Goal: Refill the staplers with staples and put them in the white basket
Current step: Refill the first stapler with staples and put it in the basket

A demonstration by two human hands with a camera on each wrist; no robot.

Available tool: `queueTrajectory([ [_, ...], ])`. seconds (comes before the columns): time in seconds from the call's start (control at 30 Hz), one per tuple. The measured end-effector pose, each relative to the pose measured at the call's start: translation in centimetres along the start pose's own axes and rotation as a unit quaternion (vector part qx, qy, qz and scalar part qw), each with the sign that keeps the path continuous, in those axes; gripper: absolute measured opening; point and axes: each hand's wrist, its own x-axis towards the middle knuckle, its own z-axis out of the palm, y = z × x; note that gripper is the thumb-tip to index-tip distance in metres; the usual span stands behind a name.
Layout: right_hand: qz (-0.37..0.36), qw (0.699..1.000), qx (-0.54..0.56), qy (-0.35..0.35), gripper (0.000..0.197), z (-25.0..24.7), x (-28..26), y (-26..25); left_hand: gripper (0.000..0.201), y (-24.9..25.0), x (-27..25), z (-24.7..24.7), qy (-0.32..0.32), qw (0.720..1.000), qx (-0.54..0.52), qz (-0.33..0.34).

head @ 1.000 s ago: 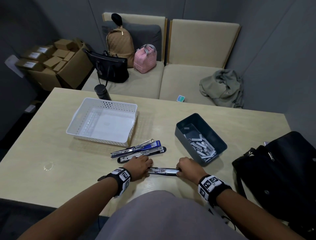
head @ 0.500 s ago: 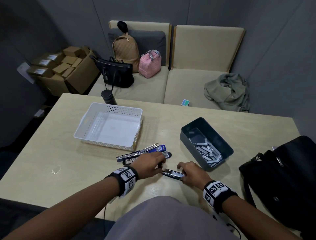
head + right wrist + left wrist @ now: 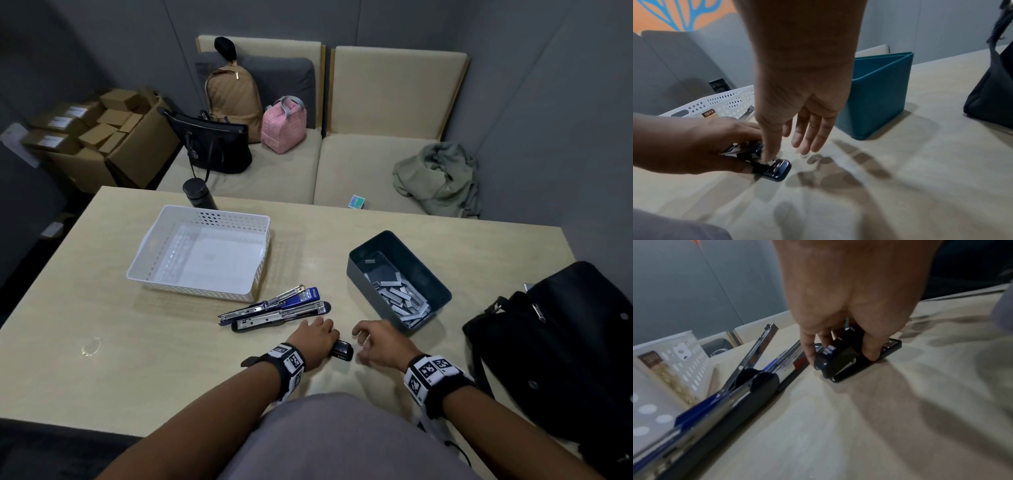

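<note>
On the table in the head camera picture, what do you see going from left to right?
White basket → opened staplers → left hand gripping a dark stapler → right hand → grey bin of staples → black bag.

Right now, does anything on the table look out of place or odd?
Only small things: two staplers lie splayed open beside the white basket, awaiting staples. Near the table's left edge there is a faint ring mark. Nothing looks spilled or broken.

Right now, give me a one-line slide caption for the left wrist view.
Left hand grips a closed black stapler on the table, beside two opened staplers and the white basket.
</note>
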Motion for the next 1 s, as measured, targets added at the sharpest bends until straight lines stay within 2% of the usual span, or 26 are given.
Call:
queueTrajectory([
  [0.13, -0.004, 0.997, 0.025, -0.070, 0.059, 0.1, 0.1, -1.4, 0.037, -0.6, -0.5, -0.7, 0.010, 1.000, 0.013, 0.019],
  [0.23, -0.006, 0.990, 0.060, -0.129, 0.046, 0.5, 0.1, -2.9, 0.033, -0.9, -1.0, -1.8, 0.029, 0.999, 0.006, 0.038],
  [0.3, 0.004, 0.971, 0.154, -0.183, 0.047, 0.5, 0.2, -3.9, 0.034, -1.5, -1.5, -2.5, 0.056, 0.997, 0.016, 0.051],
  [0.37, 0.022, 0.937, 0.272, -0.216, 0.052, 0.0, 0.4, -4.7, 0.037, -2.3, -2.0, -3.1, 0.078, 0.995, 0.008, 0.059],
  [0.47, 0.011, 0.923, 0.325, -0.208, 0.053, -1.1, 1.2, -6.2, 0.035, -4.8, -2.6, -4.0, 0.128, 0.987, -0.060, 0.072],
  [0.53, -0.002, 0.920, 0.341, -0.195, 0.051, -1.8, 2.0, -7.9, 0.044, -6.8, -3.3, -5.0, 0.182, 0.967, -0.174, 0.040],
  [0.6, -0.018, 0.905, 0.387, -0.178, 0.038, -2.3, 2.6, -9.8, 0.064, -8.9, -4.0, -5.8, 0.251, 0.915, -0.311, -0.047],
  [0.67, -0.026, 0.881, 0.453, -0.131, 0.022, -2.5, 3.4, -12.0, 0.067, -10.3, -4.5, -6.6, 0.314, 0.824, -0.440, -0.170],
  [0.73, -0.018, 0.859, 0.503, -0.090, 0.014, -2.3, 4.1, -14.2, 0.047, -10.9, -4.5, -7.5, 0.282, 0.692, -0.623, -0.231],
  [0.77, -0.021, 0.860, 0.503, -0.078, 0.015, -2.2, 4.6, -15.3, 0.035, -11.0, -4.6, -8.1, 0.229, 0.616, -0.720, -0.221],
  [0.8, -0.024, 0.872, 0.484, -0.071, 0.017, -2.0, 4.9, -16.3, 0.029, -11.0, -4.5, -8.4, 0.183, 0.561, -0.781, -0.207],
  [0.83, -0.031, 0.887, 0.454, -0.071, 0.018, -1.9, 5.3, -17.4, 0.031, -11.3, -4.6, -8.7, 0.162, 0.541, -0.802, -0.197],
  [0.93, -0.065, 0.930, 0.350, -0.090, 0.033, -2.1, 5.7, -19.3, 0.036, -12.6, -4.0, -8.4, 0.189, 0.564, -0.770, -0.231],
  [1.0, -0.086, 0.951, 0.278, -0.099, 0.047, -2.7, 6.2, -19.6, 0.036, -14.2, -3.5, -8.7, 0.227, 0.552, -0.761, -0.254],
])
